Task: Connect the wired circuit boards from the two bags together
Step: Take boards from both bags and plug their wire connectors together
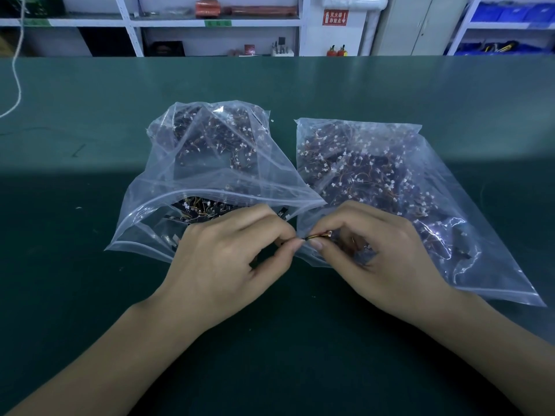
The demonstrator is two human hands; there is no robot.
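White cord (pixel 16 64) hangs at far left over the green bench mat (pixel 90 163). Left zip bag (pixel 186 163) sits left of centre, mouth open toward the person, full of dark circuit boards with orange wires and small white connectors; some boards show in the open mouth. Left hand (pixel 228 259) is in front of that bag's mouth, fingers curled, thumb and forefinger pinching something small at the tips; what exactly it pinches is hidden by the fingers. Between the two hands, a short run of red/yellow/black wires (pixel 316 235) with a white connector at its right end. It spans the gap fingertip to fingertip, just above the near corner where the two bags meet. Right hand (pixel 381 253) has fingers curled, thumb and forefinger pinching the wires near the connector; a dark board seems to sit under its palm, but that's blurred. Right zip bag (pixel 405 181) lies flat beside the left one, edges touching, same kind of wired boards inside; the right hand rests over its near-left corner. White shelving (pixel 210 22) runs behind the bench, with two red fire extinguishers (pixel 336 51) below a red sign (pixel 335 17).
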